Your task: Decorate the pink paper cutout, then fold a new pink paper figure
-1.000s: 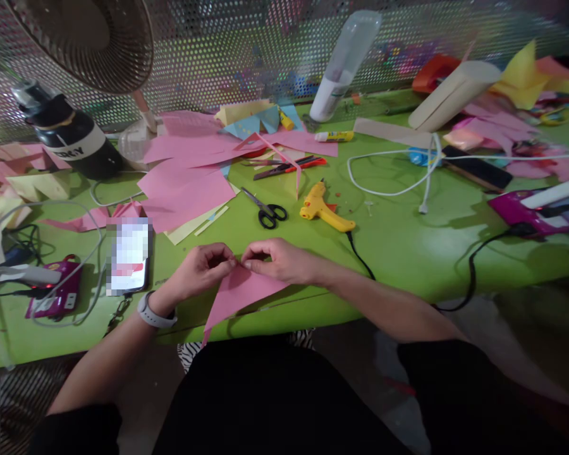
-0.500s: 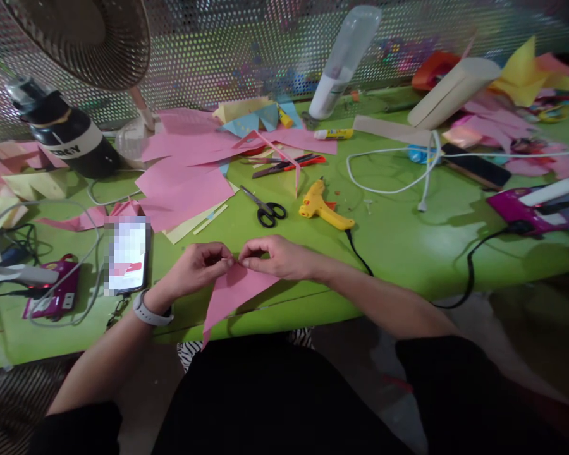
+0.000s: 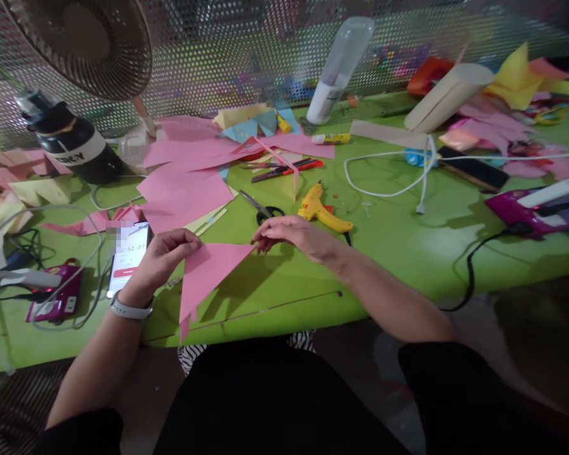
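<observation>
A folded pink paper triangle hangs above the front edge of the green table, with narrow points dangling at its lower end. My left hand, wearing a pale wristband, pinches its upper left corner between thumb and finger. At the paper's right tip is my right hand, fingers loosely bent and apart; whether they touch the tip is hard to tell. Black-handled scissors lie just beyond the right hand, partly covered by it. A yellow glue gun rests to their right.
Pink sheets and a glue stick lie toward the back. A lit phone is near my left wrist. A black bottle and a fan stand back left. A white cable loops at right.
The hands have moved apart, the left one carrying the pink paper leftward. My right hand has gone from pinching the top edge to loosened fingers at the right tip.
</observation>
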Tool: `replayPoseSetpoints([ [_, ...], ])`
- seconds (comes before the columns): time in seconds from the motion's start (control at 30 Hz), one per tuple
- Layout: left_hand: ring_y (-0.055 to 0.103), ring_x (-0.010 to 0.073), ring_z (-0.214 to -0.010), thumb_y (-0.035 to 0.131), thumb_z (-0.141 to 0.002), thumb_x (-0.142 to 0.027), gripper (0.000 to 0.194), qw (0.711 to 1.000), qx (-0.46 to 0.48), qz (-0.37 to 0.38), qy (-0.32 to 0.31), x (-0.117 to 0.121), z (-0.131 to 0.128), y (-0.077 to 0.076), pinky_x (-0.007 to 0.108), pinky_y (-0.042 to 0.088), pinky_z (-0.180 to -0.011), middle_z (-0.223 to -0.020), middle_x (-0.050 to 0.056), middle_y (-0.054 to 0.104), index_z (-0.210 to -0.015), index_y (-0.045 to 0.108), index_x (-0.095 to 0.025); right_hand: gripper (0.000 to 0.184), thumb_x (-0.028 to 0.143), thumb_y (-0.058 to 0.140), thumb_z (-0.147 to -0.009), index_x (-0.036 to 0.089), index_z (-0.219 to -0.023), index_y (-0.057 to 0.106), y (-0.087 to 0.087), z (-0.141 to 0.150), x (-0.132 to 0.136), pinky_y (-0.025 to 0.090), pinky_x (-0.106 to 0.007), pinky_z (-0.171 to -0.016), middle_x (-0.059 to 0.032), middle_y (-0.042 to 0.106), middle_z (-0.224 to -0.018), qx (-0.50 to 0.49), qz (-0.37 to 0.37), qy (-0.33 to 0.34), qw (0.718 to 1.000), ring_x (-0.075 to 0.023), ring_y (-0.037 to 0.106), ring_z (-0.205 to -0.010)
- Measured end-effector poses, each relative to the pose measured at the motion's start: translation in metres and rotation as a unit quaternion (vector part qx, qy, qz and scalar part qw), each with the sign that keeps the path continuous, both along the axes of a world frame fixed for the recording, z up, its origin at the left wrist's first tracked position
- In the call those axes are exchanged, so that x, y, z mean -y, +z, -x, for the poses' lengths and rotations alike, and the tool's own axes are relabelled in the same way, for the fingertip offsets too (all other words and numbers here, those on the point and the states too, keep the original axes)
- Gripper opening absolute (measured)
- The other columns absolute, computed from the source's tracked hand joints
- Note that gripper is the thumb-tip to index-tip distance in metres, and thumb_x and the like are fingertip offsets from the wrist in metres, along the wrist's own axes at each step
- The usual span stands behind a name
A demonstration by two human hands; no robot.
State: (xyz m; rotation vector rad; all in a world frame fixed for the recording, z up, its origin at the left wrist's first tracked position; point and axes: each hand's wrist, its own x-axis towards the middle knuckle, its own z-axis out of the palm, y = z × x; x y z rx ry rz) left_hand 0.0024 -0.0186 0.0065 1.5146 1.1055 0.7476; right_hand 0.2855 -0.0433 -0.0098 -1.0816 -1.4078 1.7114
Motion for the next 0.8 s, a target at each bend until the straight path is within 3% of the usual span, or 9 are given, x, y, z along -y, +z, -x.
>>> replayPoseSetpoints([
  [0.2, 0.051, 0.0088, -0.061, 0.071, -0.077, -0.028, 0.013, 0.999, 0.031, 0.019, -0.015, -0.001, -0.004, -0.006, 0.021, 0.039, -0.057, -0.068, 0.0, 0.064, -0.072, 0.069, -0.017, 0.039, 0.05, 0.057, -0.089, 0.014, -0.087, 0.074, -0.004, 0.012, 0.004, 0.054, -0.034, -0.08, -0.0096, 0.076, -0.085, 0.009, 0.041, 0.043, 0.998, -0.0178, 0.068, -0.077],
  [0.4, 0.055, 0.0088, -0.064, 0.072, -0.077, -0.027, 0.011, 0.998, 0.037, 0.037, -0.031, -0.001, -0.007, -0.012, 0.02, 0.041, -0.058, -0.072, 0.001, 0.066, -0.073, 0.071, -0.017, 0.021, 0.038, 0.066, -0.081, 0.018, -0.077, 0.071, -0.005, 0.017, 0.005, 0.052, -0.033, -0.076, -0.0053, 0.072, -0.076, 0.06, -0.003, 0.04, 0.997, -0.018, 0.066, -0.074],
  [0.47, 0.053, 0.0075, -0.058, 0.072, -0.075, -0.027, 0.011, 0.996, 0.048, 0.076, -0.015, -0.001, -0.009, -0.012, 0.019, 0.038, -0.052, -0.068, 0.0, 0.065, -0.072, 0.071, -0.016, 0.024, 0.036, 0.059, -0.084, 0.017, -0.087, 0.073, -0.003, 0.012, 0.005, 0.052, -0.035, -0.08, -0.007, 0.073, -0.084, 0.075, -0.012, 0.044, 0.996, -0.0194, 0.066, -0.08],
  [0.53, 0.048, 0.006, -0.05, 0.073, -0.074, -0.028, 0.013, 0.99, 0.057, 0.127, 0.007, 0.001, -0.011, -0.01, 0.018, 0.033, -0.046, -0.062, -0.001, 0.062, -0.07, 0.069, -0.016, 0.034, 0.032, 0.054, -0.085, 0.016, -0.109, 0.071, 0.0, 0.006, 0.006, 0.052, -0.037, -0.085, -0.0097, 0.073, -0.101, 0.089, -0.042, 0.053, 0.994, -0.0219, 0.066, -0.092],
  [0.63, 0.043, 0.0053, -0.043, 0.073, -0.075, -0.031, 0.02, 0.98, 0.058, 0.189, 0.023, 0.003, -0.016, -0.007, 0.018, 0.029, -0.041, -0.053, -0.002, 0.056, -0.064, 0.066, -0.016, 0.06, 0.026, 0.056, -0.08, 0.015, -0.139, 0.053, 0.003, 0.005, 0.01, 0.049, -0.039, -0.096, -0.0123, 0.063, -0.131, 0.13, -0.13, 0.104, 0.977, -0.0251, 0.061, -0.113],
  [0.7, 0.044, 0.0058, -0.043, 0.074, -0.075, -0.033, 0.025, 0.976, 0.053, 0.209, 0.025, 0.004, -0.018, -0.007, 0.018, 0.03, -0.04, -0.052, -0.002, 0.055, -0.062, 0.064, -0.015, 0.065, 0.026, 0.059, -0.079, 0.016, -0.142, 0.051, 0.002, 0.01, 0.013, 0.045, -0.04, -0.104, -0.0122, 0.058, -0.14, 0.182, -0.19, 0.12, 0.957, -0.0269, 0.056, -0.122],
  [0.8, 0.051, 0.0082, -0.049, 0.071, -0.08, -0.043, 0.03, 0.973, 0.043, 0.223, 0.031, 0.004, -0.019, -0.011, 0.019, 0.035, -0.042, -0.062, 0.003, 0.062, -0.072, 0.069, -0.014, 0.053, 0.029, 0.06, -0.081, 0.017, -0.133, 0.061, -0.003, 0.019, 0.015, 0.044, -0.04, -0.105, -0.0106, 0.063, -0.134, 0.223, -0.218, 0.099, 0.945, -0.0272, 0.059, -0.121],
])
